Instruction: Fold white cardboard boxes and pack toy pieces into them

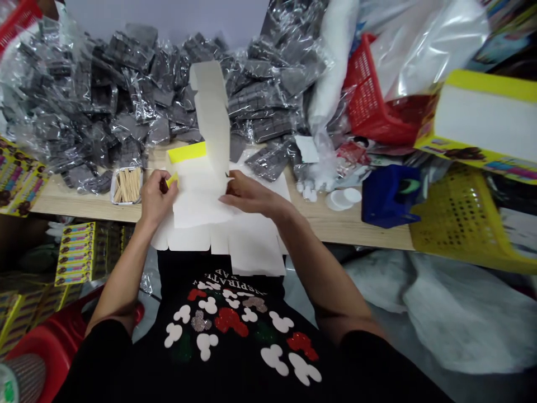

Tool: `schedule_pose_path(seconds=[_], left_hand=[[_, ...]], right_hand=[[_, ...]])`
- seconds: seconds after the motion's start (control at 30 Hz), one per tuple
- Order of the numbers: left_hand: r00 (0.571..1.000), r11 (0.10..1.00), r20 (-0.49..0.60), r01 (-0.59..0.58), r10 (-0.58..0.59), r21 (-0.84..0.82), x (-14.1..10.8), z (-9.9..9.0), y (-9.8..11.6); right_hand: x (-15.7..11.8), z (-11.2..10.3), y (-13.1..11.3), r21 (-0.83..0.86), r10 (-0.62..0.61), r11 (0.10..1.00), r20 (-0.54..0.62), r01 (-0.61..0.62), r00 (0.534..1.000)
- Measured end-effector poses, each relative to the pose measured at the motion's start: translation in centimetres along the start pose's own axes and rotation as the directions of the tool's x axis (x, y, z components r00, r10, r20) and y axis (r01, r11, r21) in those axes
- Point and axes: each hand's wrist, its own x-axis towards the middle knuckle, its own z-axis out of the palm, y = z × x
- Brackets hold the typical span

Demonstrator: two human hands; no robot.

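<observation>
Many plastic-wrapped dark packets [126, 95] heap along a wooden table [335, 224], and at twelve o'clock a die-cut white carton blank [201, 193] lies before them. The left hand [157, 198] pinches a small yellow flap [172, 180] between thumb and fingers; the right hand [247, 193], half open, rests on the blank, holding nothing.

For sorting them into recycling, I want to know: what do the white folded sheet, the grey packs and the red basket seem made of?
The white folded sheet looks like thin matte card, with crisp folds. The grey packs seem wrapped in glossy clear plastic film, given bright creases; their contents are unclear. The red basket looks like moulded plastic, with a grid of holes.
</observation>
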Motion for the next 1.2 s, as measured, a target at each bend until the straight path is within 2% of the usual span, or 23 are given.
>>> schedule_pose_path(seconds=[0.1,0.17,0.27,0.33,0.4,0.5,0.57,0.63,0.7,0.77,0.8,0.83,0.9,0.97,1.0,1.1,1.17,1.2], left_hand=[[0.998,1.0,0.058,-0.012,0.013,-0.027,0.9,-1.2,0.0],[0.982,0.993,0.165,-0.072,0.087,-0.095,0.7,-2.2,0.2],[0.909,0.966,0.329,-0.237,0.257,-0.102,-1.1,-3.3,0.5],[0.898,0.946,0.319,-0.324,0.301,0.019,-2.7,-3.3,0.3],[0.921,0.929,0.225,-0.35,0.317,0.121,-4.1,-2.8,-0.1],[0.938,0.936,0.117,-0.339,0.327,0.099,-5.4,-1.9,-0.7],[0.954,0.959,0.12,-0.282,0.276,0.032,-5.5,-1.3,-0.7],[0.971,0.983,0.156,-0.18,0.181,-0.024,-5.3,-0.6,-0.3],[0.983,0.998,0.177,-0.049,0.054,-0.033,-4.9,0.5,0.2],[0.981,0.994,0.162,0.103,-0.105,0.018,-4.4,1.9,0.6],[0.972,0.982,0.142,0.179,-0.185,0.052,-4.2,2.5,0.7],[0.96,0.966,0.122,0.245,-0.254,0.082,-3.9,3.2,0.9],[0.932,0.935,0.103,0.336,-0.348,0.113,-3.5,4.1,1.0],[0.915,0.92,0.106,0.381,-0.389,0.094,-3.3,4.4,1.0],[0.91,0.916,0.105,0.398,-0.402,0.058,-3.3,4.4,1.1],[0.88,0.86,0.043,0.471,-0.472,-0.197,-4.2,4.1,1.5],[0.823,0.734,-0.013,0.5,-0.569,-0.46,-5.5,4.0,2.1],[0.79,0.639,0.004,0.5,-0.614,-0.584,-6.3,4.0,2.6]], right_hand=[[3.9,0.3,-0.8,-0.169,0.166,0.971,-0.028,-0.168,0.986],[5.8,0.6,-1.3,-0.309,0.213,0.917,-0.153,-0.252,0.965],[6.7,1.1,-2.1,-0.402,0.22,0.858,-0.276,-0.32,0.936],[5.8,1.1,-2.5,-0.401,0.157,0.877,-0.282,-0.265,0.946],[4.2,0.9,-2.6,-0.358,0.038,0.924,-0.256,-0.131,0.966],[1.4,0.5,-1.9,-0.279,-0.081,0.96,-0.197,0.024,0.977],[-0.1,0.4,-0.9,-0.284,-0.053,0.959,-0.11,0.02,0.992],[-1.5,0.6,-0.1,-0.345,0.037,0.938,-0.006,-0.037,0.999],[-3.0,1.1,-0.4,-0.447,0.156,0.887,0.061,-0.112,0.986],[-4.7,2.1,-1.9,-0.582,0.28,0.796,0.11,-0.167,0.954],[-5.6,2.7,-3.1,-0.635,0.32,0.757,0.155,-0.154,0.935],[-6.2,3.4,-4.3,-0.668,0.332,0.735,0.206,-0.116,0.92],[-6.6,5.3,-6.5,-0.662,0.244,0.749,0.282,0.004,0.928],[-5.3,7.3,-7.5,-0.647,0.113,0.759,0.247,0.077,0.962],[-4.1,8.3,-7.5,-0.665,0.084,0.744,0.195,0.069,0.977],[0.0,9.8,-6.5,-0.719,0.138,0.694,0.088,-0.033,0.987],[1.6,9.8,-5.9,-0.711,0.17,0.699,0.057,-0.079,0.984],[1.8,9.6,-5.8,-0.699,0.165,0.71,0.046,-0.086,0.985]])
